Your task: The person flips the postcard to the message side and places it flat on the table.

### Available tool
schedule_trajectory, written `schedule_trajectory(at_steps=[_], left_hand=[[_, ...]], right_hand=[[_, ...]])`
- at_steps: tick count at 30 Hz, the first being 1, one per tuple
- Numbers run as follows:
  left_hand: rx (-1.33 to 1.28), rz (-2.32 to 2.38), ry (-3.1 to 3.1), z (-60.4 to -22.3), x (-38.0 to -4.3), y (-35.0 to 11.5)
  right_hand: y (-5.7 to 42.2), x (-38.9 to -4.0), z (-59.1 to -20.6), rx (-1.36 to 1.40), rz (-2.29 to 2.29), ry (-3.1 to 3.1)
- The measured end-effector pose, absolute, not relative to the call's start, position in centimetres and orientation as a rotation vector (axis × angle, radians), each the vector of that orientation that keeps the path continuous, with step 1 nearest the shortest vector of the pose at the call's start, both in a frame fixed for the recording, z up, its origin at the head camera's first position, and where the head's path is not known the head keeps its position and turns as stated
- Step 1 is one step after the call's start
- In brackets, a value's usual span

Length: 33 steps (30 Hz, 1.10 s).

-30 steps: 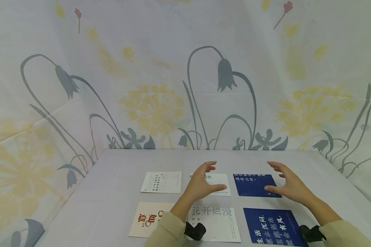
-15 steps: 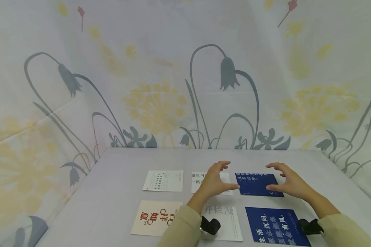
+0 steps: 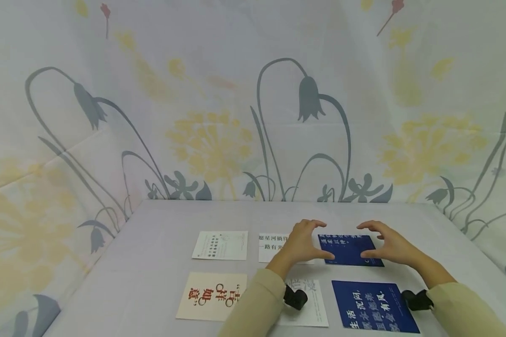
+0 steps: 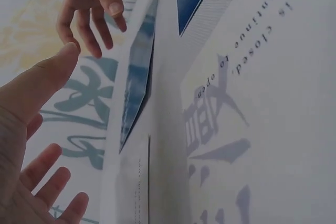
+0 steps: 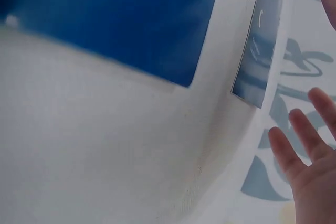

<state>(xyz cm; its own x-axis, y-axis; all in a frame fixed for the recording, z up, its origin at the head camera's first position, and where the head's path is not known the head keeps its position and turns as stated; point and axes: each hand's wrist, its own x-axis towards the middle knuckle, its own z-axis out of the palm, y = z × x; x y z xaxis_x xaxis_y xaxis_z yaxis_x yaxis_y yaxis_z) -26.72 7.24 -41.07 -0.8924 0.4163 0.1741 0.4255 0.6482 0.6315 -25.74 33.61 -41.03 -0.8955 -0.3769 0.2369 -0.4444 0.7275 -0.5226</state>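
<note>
In the head view my left hand [image 3: 301,244] and right hand [image 3: 391,244] are held up facing each other, fingers and thumbs loosely curved, with nothing in either. Between them, on the table behind, shows a dark blue card [image 3: 347,250] with white lettering. My left hand and wrist partly cover a white card [image 3: 270,247] at the back middle. Beneath my left sleeve is a white card with grey characters [image 3: 318,306], half hidden. Close to the right wrist lies a second blue card [image 3: 373,306]. The left wrist view also catches the right hand [image 4: 97,6] across from the left thumb.
Two more cards lie on the left: a small white printed card [image 3: 221,245] at the back and a cream card with red characters [image 3: 208,295] in front. A white cloth covers the table [image 3: 126,281]. Behind it hangs a flower-patterned curtain [image 3: 219,93].
My left hand has moved right, from over the white back card toward the blue one, so the gap between the hands is narrower. The right hand has barely shifted. The cards lie as before.
</note>
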Motion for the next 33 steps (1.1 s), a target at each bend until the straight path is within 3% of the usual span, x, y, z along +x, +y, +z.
schedule_trajectory(at_steps=[33], left_hand=[[-0.887, -0.485, -3.012, -42.6, -28.5, 8.8]], right_hand=[[34.9, -26.5, -41.9, 0.728, 0.806, -3.049]])
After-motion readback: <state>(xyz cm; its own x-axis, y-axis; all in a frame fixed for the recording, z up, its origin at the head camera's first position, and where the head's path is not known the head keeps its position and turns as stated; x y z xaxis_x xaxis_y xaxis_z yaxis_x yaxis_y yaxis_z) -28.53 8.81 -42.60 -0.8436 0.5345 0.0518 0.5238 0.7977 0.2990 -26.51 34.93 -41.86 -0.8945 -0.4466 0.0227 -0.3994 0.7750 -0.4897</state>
